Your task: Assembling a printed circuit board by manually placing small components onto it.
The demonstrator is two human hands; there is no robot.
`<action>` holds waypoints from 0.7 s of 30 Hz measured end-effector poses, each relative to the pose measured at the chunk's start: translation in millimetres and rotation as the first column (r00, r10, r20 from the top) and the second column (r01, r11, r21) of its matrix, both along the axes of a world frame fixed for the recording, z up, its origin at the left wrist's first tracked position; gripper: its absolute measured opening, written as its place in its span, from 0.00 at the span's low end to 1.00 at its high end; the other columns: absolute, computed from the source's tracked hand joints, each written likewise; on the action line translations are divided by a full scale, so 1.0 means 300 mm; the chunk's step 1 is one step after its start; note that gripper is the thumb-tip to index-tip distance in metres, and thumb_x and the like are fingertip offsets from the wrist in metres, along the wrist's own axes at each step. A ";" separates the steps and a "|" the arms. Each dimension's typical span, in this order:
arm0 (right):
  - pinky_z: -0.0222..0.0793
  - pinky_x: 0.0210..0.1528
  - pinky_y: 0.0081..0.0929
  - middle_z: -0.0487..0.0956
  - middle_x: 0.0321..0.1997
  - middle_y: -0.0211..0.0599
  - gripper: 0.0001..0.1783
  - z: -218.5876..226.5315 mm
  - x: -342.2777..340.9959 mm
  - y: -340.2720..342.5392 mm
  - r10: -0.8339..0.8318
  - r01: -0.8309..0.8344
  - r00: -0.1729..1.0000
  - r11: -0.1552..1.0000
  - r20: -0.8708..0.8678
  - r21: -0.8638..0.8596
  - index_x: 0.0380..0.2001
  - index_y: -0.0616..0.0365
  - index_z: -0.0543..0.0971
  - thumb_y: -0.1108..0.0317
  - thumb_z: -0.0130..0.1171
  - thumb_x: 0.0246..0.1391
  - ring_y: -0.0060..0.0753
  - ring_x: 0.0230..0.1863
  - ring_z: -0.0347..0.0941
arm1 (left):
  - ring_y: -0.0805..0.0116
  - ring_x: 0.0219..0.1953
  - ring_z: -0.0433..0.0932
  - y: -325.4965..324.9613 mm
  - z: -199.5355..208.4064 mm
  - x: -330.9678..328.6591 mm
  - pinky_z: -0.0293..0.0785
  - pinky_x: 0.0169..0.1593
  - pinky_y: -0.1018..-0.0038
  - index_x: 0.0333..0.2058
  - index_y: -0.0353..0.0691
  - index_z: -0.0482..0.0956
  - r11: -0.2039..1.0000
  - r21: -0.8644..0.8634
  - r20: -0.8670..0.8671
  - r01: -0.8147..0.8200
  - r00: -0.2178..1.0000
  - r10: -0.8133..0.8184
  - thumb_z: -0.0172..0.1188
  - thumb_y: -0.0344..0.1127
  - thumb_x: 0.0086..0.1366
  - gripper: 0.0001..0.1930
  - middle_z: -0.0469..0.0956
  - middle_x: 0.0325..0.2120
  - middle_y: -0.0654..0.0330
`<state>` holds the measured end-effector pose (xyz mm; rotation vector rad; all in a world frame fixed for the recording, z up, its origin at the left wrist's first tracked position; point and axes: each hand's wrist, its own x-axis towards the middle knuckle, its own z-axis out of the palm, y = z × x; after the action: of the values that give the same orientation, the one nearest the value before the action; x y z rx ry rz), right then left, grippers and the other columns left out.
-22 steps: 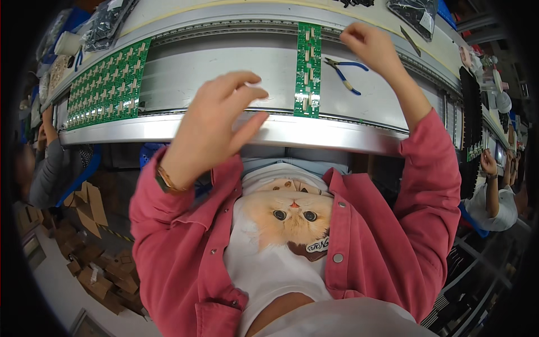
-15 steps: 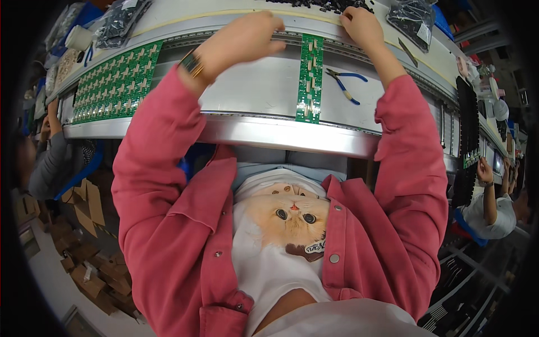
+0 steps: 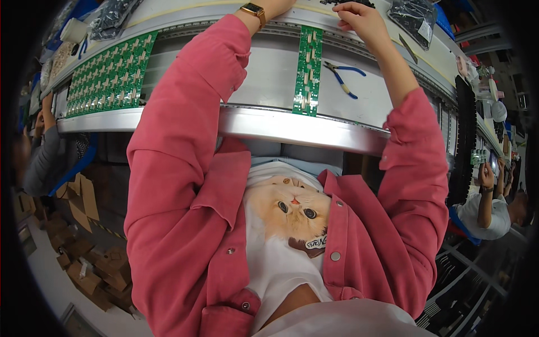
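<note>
My left hand (image 3: pixel 275 7), below a gold-cased wristwatch, reaches over the far rail of the bench. Its fingers run out past the top edge of the picture, so what they hold is hidden. To the right, my right hand (image 3: pixel 364 22) hovers by the far rail, fingers bent and tips apart, with nothing visible between them. It is close to a pile of small black parts (image 3: pixel 359 2). Between and below the hands, a narrow green circuit board strip (image 3: pixel 307 73) with pale connectors lies across the rails. Beside it rest blue-handled cutting pliers (image 3: pixel 345 78).
Several joined green circuit boards (image 3: pixel 112 76) lie on the left of the track. Tweezers (image 3: pixel 408 49) and a bag of black parts (image 3: pixel 412 22) are at the far right. A metal rail (image 3: pixel 303 132) runs along the near edge. Other people work at both sides.
My left hand has moved up and right, partly out of the picture. My right hand has shifted slightly, and its fingertips have spread. The boards and pliers appear slightly shifted with the view.
</note>
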<state>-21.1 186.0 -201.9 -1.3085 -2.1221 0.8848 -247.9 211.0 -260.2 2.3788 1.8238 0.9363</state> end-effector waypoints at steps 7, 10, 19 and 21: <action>0.68 0.31 0.15 0.79 0.29 0.28 0.14 -0.155 0.095 -0.273 0.183 -0.370 0.868 0.858 -0.461 -0.357 0.37 0.58 0.80 0.79 0.59 0.44 0.17 0.28 0.71 | 0.49 0.29 0.76 -0.131 0.000 -0.006 0.72 0.35 0.64 0.27 0.35 0.78 0.999 0.023 0.039 0.046 0.998 -0.046 0.55 0.32 0.53 0.07 0.80 0.27 0.50; 0.68 0.33 0.15 0.78 0.30 0.31 0.12 -0.200 0.105 -0.372 0.216 -0.314 0.926 0.896 -0.310 -0.314 0.37 0.60 0.80 0.79 0.58 0.46 0.20 0.29 0.71 | 0.50 0.29 0.77 -0.217 0.001 0.007 0.72 0.35 0.65 0.27 0.35 0.78 0.992 0.013 0.070 0.124 0.990 -0.125 0.55 0.32 0.53 0.07 0.80 0.27 0.50; 0.67 0.34 0.14 0.78 0.29 0.31 0.11 -0.291 0.067 -0.501 0.291 -0.290 0.952 0.957 -0.098 0.027 0.36 0.62 0.79 0.81 0.57 0.46 0.21 0.29 0.71 | 0.51 0.31 0.77 -0.566 0.086 0.069 0.72 0.36 0.66 0.31 0.33 0.79 0.893 -0.394 0.175 0.217 0.972 -0.159 0.56 0.32 0.54 0.09 0.79 0.28 0.51; 0.67 0.33 0.14 0.78 0.29 0.30 0.10 -0.284 0.053 -0.515 0.261 -0.259 0.963 0.965 -0.068 0.036 0.34 0.62 0.79 0.82 0.57 0.46 0.21 0.29 0.71 | 0.50 0.31 0.76 -0.609 0.065 0.056 0.73 0.37 0.65 0.33 0.32 0.78 0.902 -0.233 0.219 0.364 0.923 -0.316 0.56 0.32 0.53 0.10 0.79 0.29 0.51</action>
<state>-5.3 31.4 -287.3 -0.9813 -2.2738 0.9886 -231.0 28.3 -240.9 2.2583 1.3146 0.7717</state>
